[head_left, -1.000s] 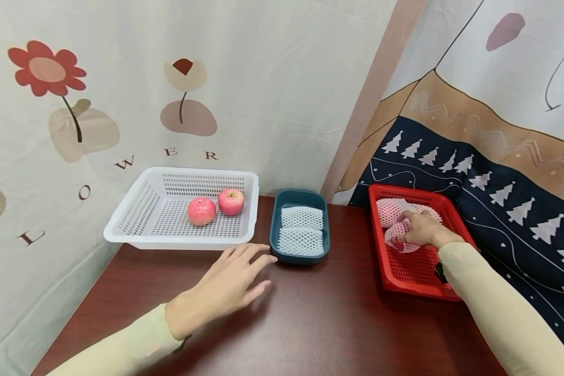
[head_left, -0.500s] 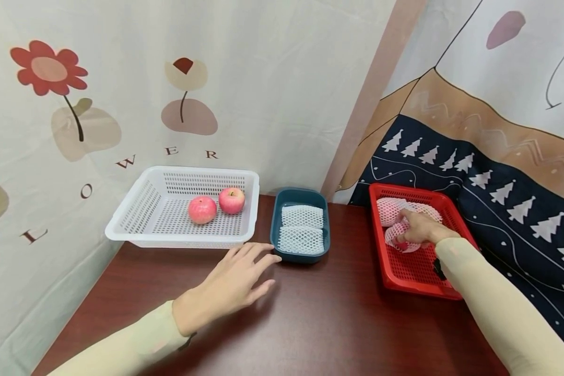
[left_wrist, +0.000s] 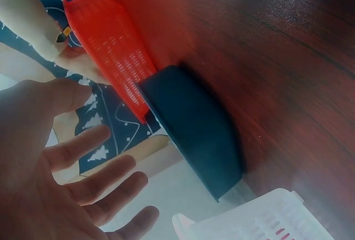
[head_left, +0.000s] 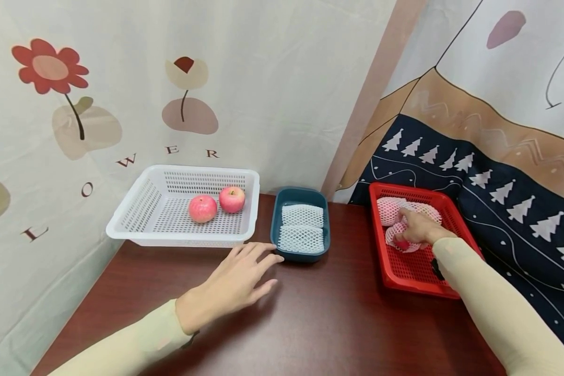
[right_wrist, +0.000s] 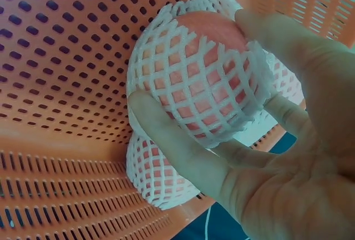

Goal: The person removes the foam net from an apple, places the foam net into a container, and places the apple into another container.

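Observation:
In the red basket [head_left: 399, 271], my right hand [head_left: 422, 230] holds an apple in a white foam net [right_wrist: 194, 85], with thumb and fingers around its sides. The right wrist view shows bare red skin at the net's open end. More netted apples lie against it, one of them [right_wrist: 158, 173] below the held apple. My left hand [head_left: 235, 282] hovers over the table, palm down, fingers loosely spread and holding nothing. Its fingertips are at the near left corner of a dark blue box [head_left: 301, 257]; whether they touch it I cannot tell. Two white foam nets [head_left: 303, 215] lie flat inside the box.
A white basket [head_left: 122, 234] stands at the back left with two bare apples, one [head_left: 202, 209] left of the other [head_left: 232, 199]. Printed cloth [head_left: 282, 94] hangs behind the containers. Brown tabletop [head_left: 329, 313] lies between my arms.
My left hand has drifted slightly right and up toward the blue box. The right hand stays on the netted apple, almost unmoved.

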### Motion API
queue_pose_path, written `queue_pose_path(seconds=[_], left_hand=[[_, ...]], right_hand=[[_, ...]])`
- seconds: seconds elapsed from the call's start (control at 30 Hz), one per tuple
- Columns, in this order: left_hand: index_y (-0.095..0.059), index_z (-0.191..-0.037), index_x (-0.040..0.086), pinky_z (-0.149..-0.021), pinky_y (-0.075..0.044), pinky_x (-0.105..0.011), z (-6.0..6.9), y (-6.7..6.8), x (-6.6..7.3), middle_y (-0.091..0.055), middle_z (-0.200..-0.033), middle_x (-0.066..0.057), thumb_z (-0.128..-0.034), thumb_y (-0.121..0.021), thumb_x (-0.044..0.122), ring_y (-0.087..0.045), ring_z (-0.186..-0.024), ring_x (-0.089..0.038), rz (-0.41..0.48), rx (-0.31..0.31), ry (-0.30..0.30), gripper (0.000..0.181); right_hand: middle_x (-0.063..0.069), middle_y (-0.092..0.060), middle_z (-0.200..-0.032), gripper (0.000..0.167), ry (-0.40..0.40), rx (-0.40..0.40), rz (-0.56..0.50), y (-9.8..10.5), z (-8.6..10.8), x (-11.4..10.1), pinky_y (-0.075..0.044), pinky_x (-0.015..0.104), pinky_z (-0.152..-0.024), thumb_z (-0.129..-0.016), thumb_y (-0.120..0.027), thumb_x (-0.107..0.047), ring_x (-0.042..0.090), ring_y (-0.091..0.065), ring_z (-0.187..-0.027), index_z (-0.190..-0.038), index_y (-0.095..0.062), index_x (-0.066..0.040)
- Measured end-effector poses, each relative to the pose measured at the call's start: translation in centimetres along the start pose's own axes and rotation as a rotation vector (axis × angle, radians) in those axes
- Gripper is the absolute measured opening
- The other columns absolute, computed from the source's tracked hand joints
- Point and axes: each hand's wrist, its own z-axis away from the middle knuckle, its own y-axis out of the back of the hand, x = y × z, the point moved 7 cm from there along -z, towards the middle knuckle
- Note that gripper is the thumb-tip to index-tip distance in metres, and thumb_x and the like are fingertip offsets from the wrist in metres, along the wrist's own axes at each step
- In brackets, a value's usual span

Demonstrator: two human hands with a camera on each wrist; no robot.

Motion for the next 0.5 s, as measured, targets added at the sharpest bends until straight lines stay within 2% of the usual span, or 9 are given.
queue_pose_path(seconds=[0.23, 0.37, 0.5], left_hand=[[-0.077, -0.141, 0.023, -0.107, -0.061, -0.052, 0.03, 0.0, 0.26, -0.075, -0.146, -0.007, -0.1005, -0.091, 0.039, -0.071, -0.136, -0.031, 0.008, 0.005, -0.008, 0.046], [-0.077, -0.142, 0.023, -0.108, -0.061, -0.052, 0.04, 0.06, 0.26, -0.075, -0.146, -0.007, -0.1017, -0.09, 0.041, -0.072, -0.136, -0.031, -0.005, 0.006, -0.008, 0.045], [-0.077, -0.142, 0.023, -0.108, -0.061, -0.052, 0.06, 0.1, 0.26, -0.075, -0.146, -0.007, -0.1022, -0.089, 0.041, -0.072, -0.136, -0.031, -0.005, 0.006, -0.008, 0.045]], right_hand=[[0.022, -0.067, -0.105, 0.051, 0.024, 0.038, 0.014, 0.07, -0.1, 0.03, -0.063, 0.035, -0.059, -0.098, -0.088, -0.018, 0.024, -0.067, -0.071, -0.138, -0.059, -0.003], [0.026, -0.068, -0.111, 0.053, 0.02, 0.05, 0.004, 0.22, 0.02, 0.03, -0.066, 0.039, -0.06, -0.097, -0.089, -0.019, 0.025, -0.069, -0.069, -0.138, -0.059, -0.002], [0.029, -0.068, -0.116, 0.055, 0.011, 0.054, 0.003, 0.24, -0.07, 0.19, -0.066, 0.039, -0.062, -0.097, -0.089, -0.02, 0.026, -0.069, -0.074, -0.139, -0.059, -0.002]])
